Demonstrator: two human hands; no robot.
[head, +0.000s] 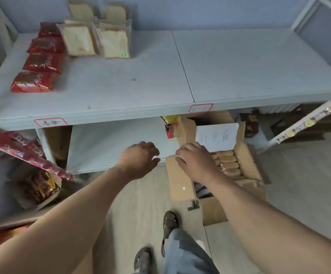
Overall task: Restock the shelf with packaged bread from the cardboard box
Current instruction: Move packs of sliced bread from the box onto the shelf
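Cardboard box [180,180] sits open on the floor at the right, below the front edge of the pale shelf [121,91], its flaps spread and a white handwritten sheet [217,137] lying on the far flap. Inside it, a row of golden-brown packaged bread rolls [229,163] lies side by side, partly hidden behind the right hand [197,162]. That hand hovers over the box's near-left flap, fingers loosely curled and holding nothing; whether it touches the cardboard cannot be told. The left hand [139,160] hangs just left of the box in front of the lower shelf board, fingers relaxed and empty. On the shelf top, at the back left, stand packs of sliced white bread [97,40], with a line of red snack packets [42,60] beside them. A second open carton [36,186] at the lower left holds mixed red and yellow wrapped snacks. Two sandalled feet [169,224] stand on the floor below.
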